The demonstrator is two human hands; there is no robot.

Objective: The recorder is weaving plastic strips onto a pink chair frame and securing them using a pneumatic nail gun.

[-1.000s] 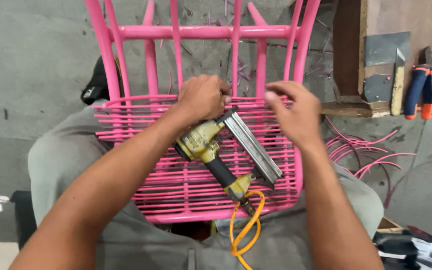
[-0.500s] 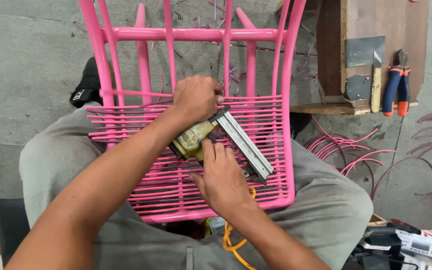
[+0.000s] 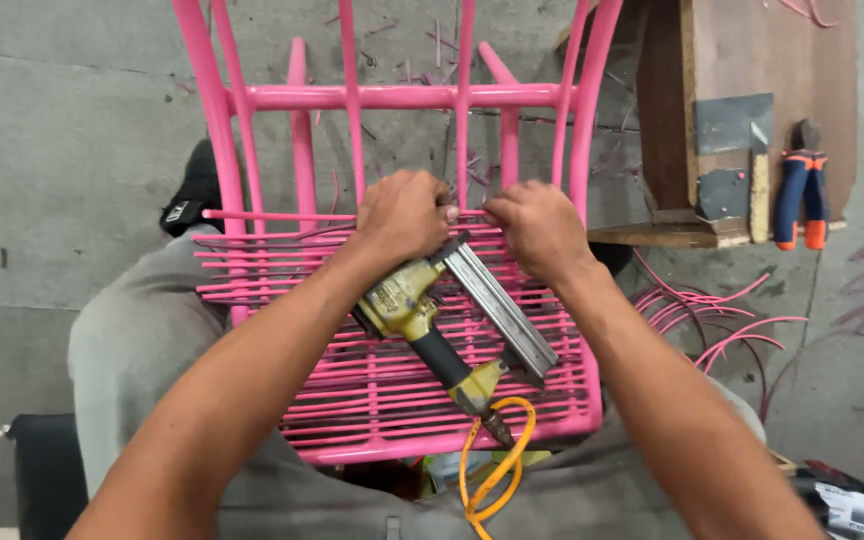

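Pink tubing made up the chair frame (image 3: 402,97) lying across your lap, its bars smooth and round, and thin pink strands (image 3: 352,385) ran in close rows over the seat part. Your left hand (image 3: 404,213) sat at the top edge of that weave with fingers curled tight around a strand, while the yellow nail gun (image 3: 430,325) lay on the rows just below your wrist, its body scuffed and worn, its long grey magazine (image 3: 500,305) slanting down toward the frame's right rail. Your right hand (image 3: 540,228) was right beside the left, fingertips pinching the same strand at the weave's top edge. An orange hose (image 3: 497,470) looped from the gun's base past the frame's near bar. To the right of the frame stood a rough wooden block (image 3: 752,60) with dull grey metal plates (image 3: 732,122) on it, and blue-and-orange pliers (image 3: 800,190) leaned against it. Loose pink strand offcuts (image 3: 712,320) curled on the concrete floor (image 3: 72,130) beside the frame's right rail.
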